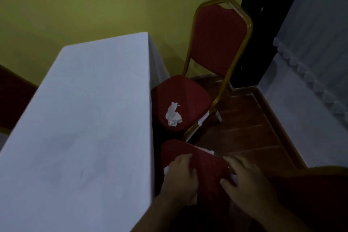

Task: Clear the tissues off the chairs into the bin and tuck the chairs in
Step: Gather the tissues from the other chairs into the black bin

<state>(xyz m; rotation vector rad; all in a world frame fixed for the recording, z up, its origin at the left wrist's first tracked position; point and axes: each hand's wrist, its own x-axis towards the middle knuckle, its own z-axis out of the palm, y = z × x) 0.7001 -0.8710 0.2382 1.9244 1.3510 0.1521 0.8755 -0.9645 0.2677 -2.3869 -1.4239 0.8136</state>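
While a crumpled tissue (173, 114) is lying on the far chair (180, 100) beside the bench (84, 109), both hands, left hand (180, 177) and right hand (244, 181), are pressing spread, empty fingers on the near chair (205, 160), seemingly tucking it in; next, picking up that tissue.

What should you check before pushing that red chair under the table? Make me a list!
1. Both hands on the near chair: ok. The left hand and right hand rest on its seat.
2. Near seat free of tissues: cannot tell. White bits peek out at the seat's edges by the hands.
3. Far chair cleared: not ok. A crumpled tissue lies on its seat.
4. Far chair tucked in: not ok. Most of its seat sticks out beside the table.
5. Bin within reach: cannot tell. No bin is in view.
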